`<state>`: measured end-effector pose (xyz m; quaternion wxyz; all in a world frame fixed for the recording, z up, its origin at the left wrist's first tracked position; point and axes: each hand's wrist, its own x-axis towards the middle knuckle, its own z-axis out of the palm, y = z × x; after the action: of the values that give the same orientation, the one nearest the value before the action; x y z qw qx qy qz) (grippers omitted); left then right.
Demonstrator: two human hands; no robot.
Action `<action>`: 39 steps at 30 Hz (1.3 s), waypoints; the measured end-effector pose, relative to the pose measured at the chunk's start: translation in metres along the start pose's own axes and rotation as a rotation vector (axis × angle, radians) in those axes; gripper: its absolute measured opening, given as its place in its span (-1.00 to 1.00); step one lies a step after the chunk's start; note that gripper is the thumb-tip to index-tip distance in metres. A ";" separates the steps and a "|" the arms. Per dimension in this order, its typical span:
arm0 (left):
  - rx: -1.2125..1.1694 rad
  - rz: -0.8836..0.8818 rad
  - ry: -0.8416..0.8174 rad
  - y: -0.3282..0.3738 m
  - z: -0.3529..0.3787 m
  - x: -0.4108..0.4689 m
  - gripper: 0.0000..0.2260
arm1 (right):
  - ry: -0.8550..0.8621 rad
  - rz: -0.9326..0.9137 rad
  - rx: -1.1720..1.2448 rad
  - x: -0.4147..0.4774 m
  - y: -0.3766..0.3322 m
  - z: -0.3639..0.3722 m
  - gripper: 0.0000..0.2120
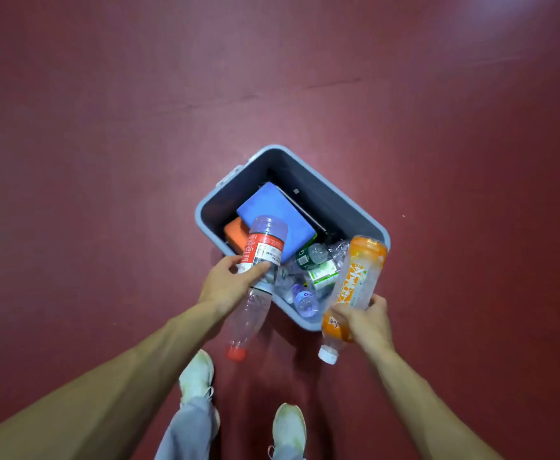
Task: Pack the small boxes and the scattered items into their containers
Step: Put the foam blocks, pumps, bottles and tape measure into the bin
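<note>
A grey-blue plastic bin [348, 200] stands on the red floor in front of me. Inside lie a blue box [273, 210], an orange box [235, 235] and several empty plastic bottles [315, 277]. My left hand [227, 283] grips a clear bottle with a red label and red cap [262, 254] by its middle, base pointing over the bin's near left edge. My right hand [365, 318] grips an orange-labelled bottle with a white cap [358, 277], base tilted over the bin's near right corner.
The dark red floor [106, 127] spreads all around the bin. My two feet in pale shoes [195, 376] stand just short of the bin's near corner, below my hands.
</note>
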<state>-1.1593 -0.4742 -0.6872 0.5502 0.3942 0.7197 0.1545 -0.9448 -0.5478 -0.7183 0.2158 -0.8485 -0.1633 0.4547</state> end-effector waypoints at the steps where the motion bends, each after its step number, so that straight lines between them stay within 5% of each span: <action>1: 0.018 -0.013 -0.023 0.005 0.005 0.009 -0.40 | 0.008 0.021 0.005 0.007 -0.004 0.000 -0.32; 4: 0.099 -0.022 -0.072 0.019 0.016 0.048 -0.52 | 0.026 0.077 -0.001 0.035 -0.017 0.007 -0.28; 14: 0.270 0.010 -0.226 0.029 0.076 0.188 -0.47 | 0.087 0.236 0.063 0.137 -0.017 0.054 -0.44; 22: 0.396 0.059 -0.365 0.046 0.136 0.217 -0.23 | 0.070 0.254 0.125 0.176 0.020 0.059 -0.46; 31: 0.544 -0.012 -0.296 0.072 0.086 0.173 -0.52 | 0.045 0.358 0.200 0.122 0.037 0.048 -0.51; 39: 0.699 0.054 -0.204 0.070 0.009 0.222 -0.57 | 0.224 0.418 0.237 0.116 0.029 0.085 -0.36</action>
<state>-1.1422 -0.2675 -0.7931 0.4470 0.5907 0.6597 -0.1266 -0.9523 -0.4992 -0.8570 0.2317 -0.8778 0.0949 0.4084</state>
